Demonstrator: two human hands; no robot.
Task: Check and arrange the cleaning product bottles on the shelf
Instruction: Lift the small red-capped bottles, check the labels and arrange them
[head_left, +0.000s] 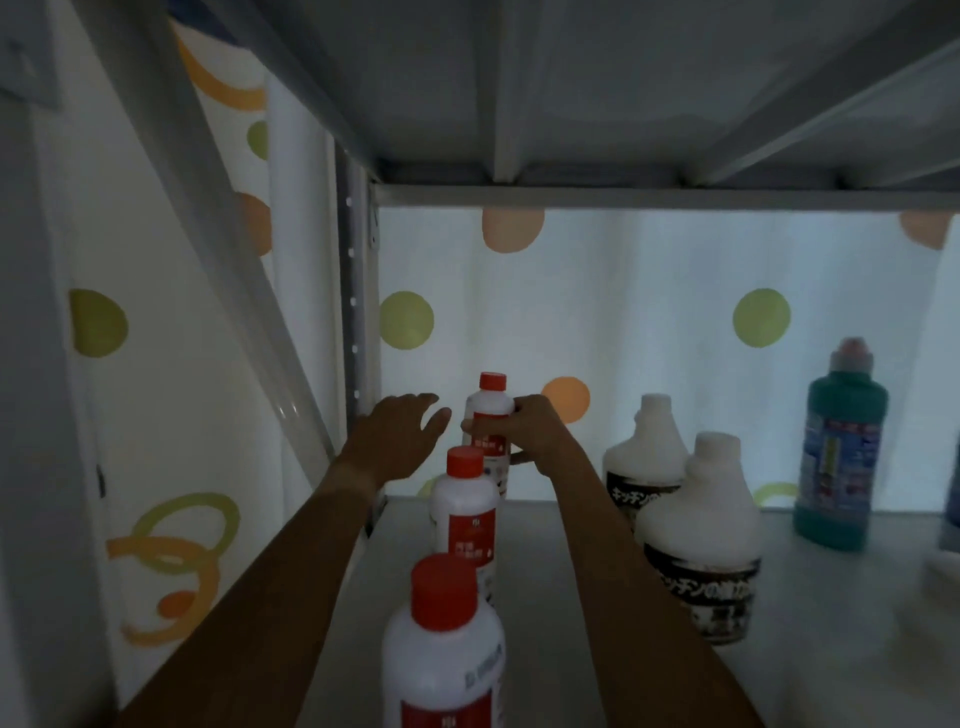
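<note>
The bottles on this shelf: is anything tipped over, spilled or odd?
Nothing tipped or spilled. Three red-capped bottles stand in a row; the right hand grips the farthest one, the left hand open beside it. Oddly, the two white bottles show no caps.

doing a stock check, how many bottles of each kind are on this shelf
White plastic bottles with red caps: 3, in a row front, middle and back; the right hand grips the back one, the left hand is open beside it.
Capless white bottles with dark labels: 2.
Teal bottle with a pale cap: 1.
Total: 6. An object cut off at the right edge is not counted.
</note>
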